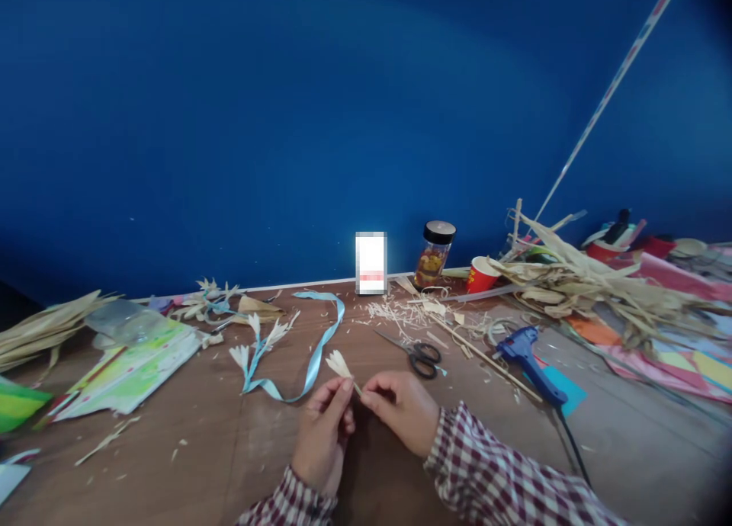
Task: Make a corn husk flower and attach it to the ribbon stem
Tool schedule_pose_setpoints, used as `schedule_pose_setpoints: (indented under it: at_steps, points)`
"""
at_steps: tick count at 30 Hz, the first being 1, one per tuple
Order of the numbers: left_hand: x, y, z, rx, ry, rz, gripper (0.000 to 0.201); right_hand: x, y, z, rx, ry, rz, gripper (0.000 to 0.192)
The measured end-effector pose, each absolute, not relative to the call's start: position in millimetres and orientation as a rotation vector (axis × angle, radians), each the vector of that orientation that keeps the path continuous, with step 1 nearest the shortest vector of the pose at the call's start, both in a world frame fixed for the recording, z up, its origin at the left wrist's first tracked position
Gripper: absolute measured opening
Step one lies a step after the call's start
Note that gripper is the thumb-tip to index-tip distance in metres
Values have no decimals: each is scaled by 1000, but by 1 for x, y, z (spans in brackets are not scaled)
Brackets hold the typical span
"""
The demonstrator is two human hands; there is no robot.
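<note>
Between my two hands is a small pale husk flower (338, 363) with a thin stem, its fringed head pointing up and left. My left hand (325, 427) pinches it at the base of the head. The fingertips of my right hand (403, 408) are closed on the lower stem. Left of it lie several finished-looking husk flowers (257, 351) on stems wrapped in light blue. A light blue ribbon (316, 362) curls from them across the table. Black-handled scissors (422, 358) lie just beyond my right hand.
A blue glue gun (523, 354) with a black cord rests at right, beside a long stick (486, 358). Farther back stand a black-lidded jar (435, 255), a red paper cup (481, 276) and a blurred-out upright object (371, 263). Dried husks (595, 278) heap at right; a green-white packet (134, 366) lies left.
</note>
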State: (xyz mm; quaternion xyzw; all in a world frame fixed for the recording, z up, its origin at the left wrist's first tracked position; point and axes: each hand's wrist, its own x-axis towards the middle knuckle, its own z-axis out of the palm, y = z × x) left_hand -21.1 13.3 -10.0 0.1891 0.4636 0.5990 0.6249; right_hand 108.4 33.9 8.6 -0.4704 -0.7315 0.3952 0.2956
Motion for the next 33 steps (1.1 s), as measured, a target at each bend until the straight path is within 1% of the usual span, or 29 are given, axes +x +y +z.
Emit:
schedule_pose_setpoints:
  at_steps: [3,6,9,10,12,15,16,18,19,20,21,23,24,25,29,33]
  points:
    - [-21,13,-10,428,1032,1371,24,108,36,-2,-1257,-1920,1167,20]
    - [-22,14,-9,367,970,1378,22,110,33,-8,-1289,-1954,1215,19]
    - [-24,15,-9,336,962,1413,21,115,25,-5,-1246,-2000,1244,16]
    - [-24,15,-9,329,980,1422,22,118,21,-2,-1202,-2017,1257,18]
    - [-24,16,-11,311,1024,1430,23,129,12,9,-1066,-2048,1356,31]
    - [-23,17,-13,303,1065,1426,24,152,1,30,-714,-1977,1814,59]
    - [-22,17,-14,312,1072,1423,24,159,0,38,-560,-1937,1946,64]
    - [-21,16,-15,356,1087,1413,24,168,4,49,-450,-1929,2033,63]
    - [-20,16,-15,396,1099,1403,24,170,9,52,-520,-1931,2002,60]
    - [-20,15,-15,448,1110,1387,23,168,15,53,-664,-1934,1904,53]
    - [-19,13,-15,507,1121,1366,23,164,21,52,-853,-1939,1730,42]
    - [-18,11,-16,617,1139,1317,23,153,34,45,-1148,-1896,1207,22]
    - [-17,10,-16,662,1145,1294,23,146,40,40,-1206,-1872,1041,21]
    - [-16,9,-16,701,1150,1274,23,139,44,36,-1215,-1857,961,22]
    - [-13,8,-17,837,1159,1203,23,126,52,26,-1143,-1837,896,28]
    - [-12,7,-20,906,1168,1163,24,126,52,24,-1093,-1863,887,23]
